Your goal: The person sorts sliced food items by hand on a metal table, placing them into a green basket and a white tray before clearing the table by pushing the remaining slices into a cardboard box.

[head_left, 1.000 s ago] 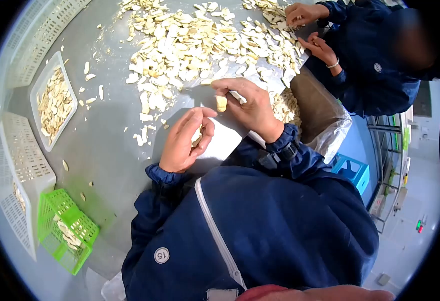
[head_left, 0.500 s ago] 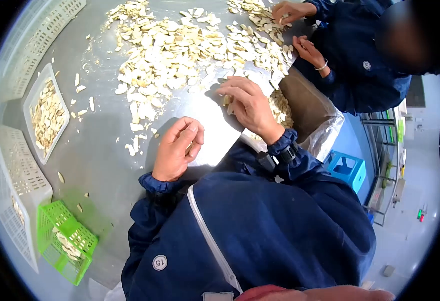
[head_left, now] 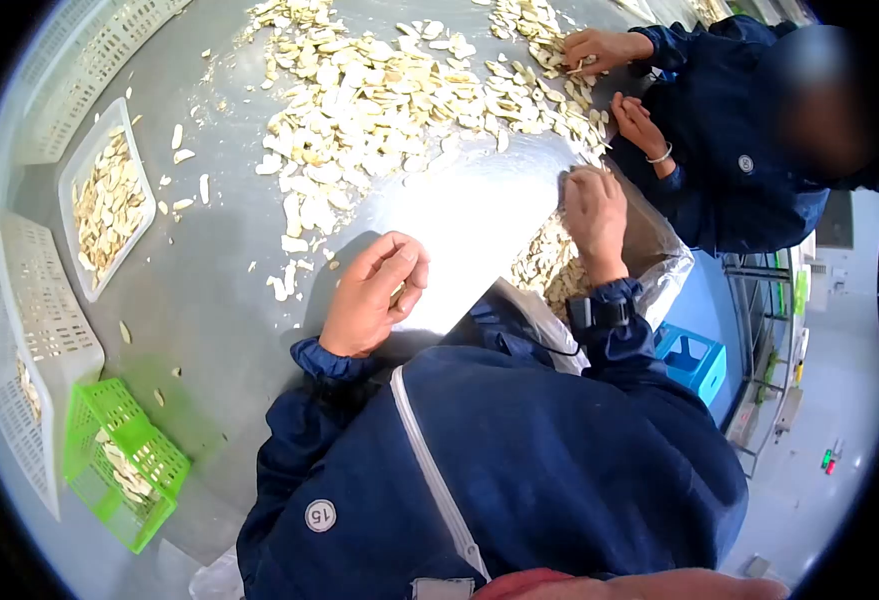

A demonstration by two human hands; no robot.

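A broad heap of pale dried slices is spread over the steel table. My left hand hovers at the near side of the table, thumb and fingers curled together; a small pale bit may be between them, too hidden to name. At the table's edge, my right hand is over a plastic-lined container, fingers bent downward. What those fingers hold, if anything, cannot be made out. Many more slices lie inside the container, just below and left of my right hand.
On the left are a white tray of slices, white perforated baskets and a green basket with some slices. A co-worker's hands handle slices at the heap's far right. A blue stool stands on the floor at right.
My right hand has moved right, from the bare metal near the heap to above the lined container. Slices near its earlier spot are gone from there. My left hand stays curled, nearly in place.
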